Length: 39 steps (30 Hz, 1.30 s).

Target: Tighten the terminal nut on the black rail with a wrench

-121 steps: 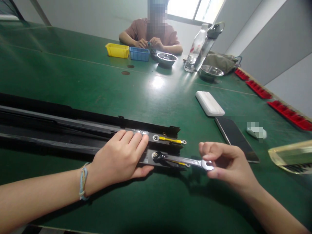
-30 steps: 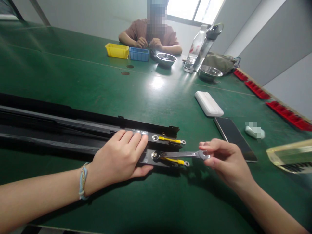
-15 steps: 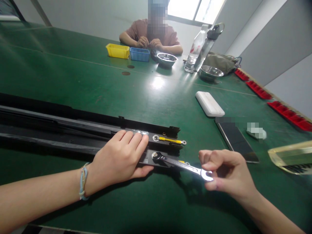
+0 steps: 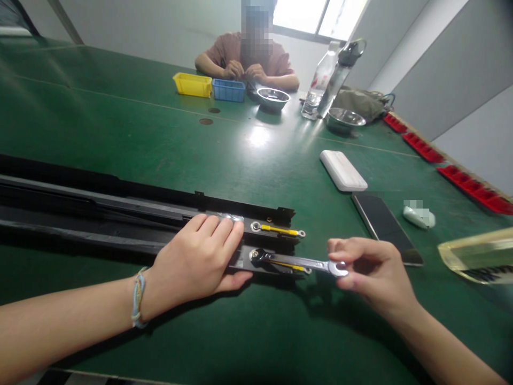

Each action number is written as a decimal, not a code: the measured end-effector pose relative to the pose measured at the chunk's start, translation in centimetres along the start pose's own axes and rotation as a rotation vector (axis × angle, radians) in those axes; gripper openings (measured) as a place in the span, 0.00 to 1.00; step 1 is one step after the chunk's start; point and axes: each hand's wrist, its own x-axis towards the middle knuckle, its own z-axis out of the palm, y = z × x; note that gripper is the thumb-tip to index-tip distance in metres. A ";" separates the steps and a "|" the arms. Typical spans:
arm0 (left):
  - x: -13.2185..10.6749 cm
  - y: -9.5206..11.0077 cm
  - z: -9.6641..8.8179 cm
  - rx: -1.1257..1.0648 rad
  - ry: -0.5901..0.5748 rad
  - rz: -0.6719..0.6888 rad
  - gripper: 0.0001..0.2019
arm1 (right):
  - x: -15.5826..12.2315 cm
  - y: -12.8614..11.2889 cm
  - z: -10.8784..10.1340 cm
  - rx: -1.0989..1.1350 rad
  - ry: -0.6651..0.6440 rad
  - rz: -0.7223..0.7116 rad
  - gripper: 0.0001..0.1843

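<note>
A long black rail assembly [image 4: 100,214] lies across the green table [image 4: 160,139]. My left hand [image 4: 200,262] lies flat on the rail's right end, fingers together, pressing it down. My right hand [image 4: 371,272] pinches the open end of a silver wrench [image 4: 298,262]. The wrench's ring end sits on a bolt [image 4: 255,255] on the near rail. Beneath the wrench lies a yellow wire with ring terminals [image 4: 292,266]. A second yellow wire [image 4: 278,230] is fixed on the far rail.
A white box [image 4: 343,171], a dark phone [image 4: 385,224] and a clear tray [image 4: 476,256] lie to the right. Red bins [image 4: 473,187] line the right edge. Across the table a person sits behind yellow [image 4: 192,84] and blue bins [image 4: 228,89], steel bowls [image 4: 273,97] and bottles [image 4: 320,80].
My right hand swings the wrench about the bolt: away from me one second ago, toward me half a second ago, now back between. My left hand has stayed put.
</note>
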 end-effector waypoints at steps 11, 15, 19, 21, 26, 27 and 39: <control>0.7 0.5 -0.5 -0.008 0.009 -0.007 0.29 | 0.6 1.0 -1.5 -0.003 0.154 0.178 0.11; 1.2 0.9 -0.4 0.003 0.026 0.000 0.30 | 1.0 1.3 -2.2 0.023 0.140 0.199 0.12; 1.6 1.0 -0.5 0.007 0.041 0.005 0.31 | 1.1 1.2 -2.5 0.028 0.139 0.208 0.13; 1.8 1.1 -0.5 0.007 0.041 0.005 0.31 | 1.1 1.1 -2.7 0.018 0.141 0.214 0.14; 2.2 1.4 -0.9 0.006 0.050 0.010 0.31 | 0.7 0.8 -3.4 0.026 0.137 0.230 0.15; 2.2 1.5 -1.0 0.008 0.052 0.009 0.31 | 0.6 0.7 -3.6 0.039 0.129 0.221 0.14; 2.0 1.5 -2.6 0.013 0.018 -0.006 0.29 | -1.2 -1.8 -2.3 0.113 -0.191 -0.027 0.13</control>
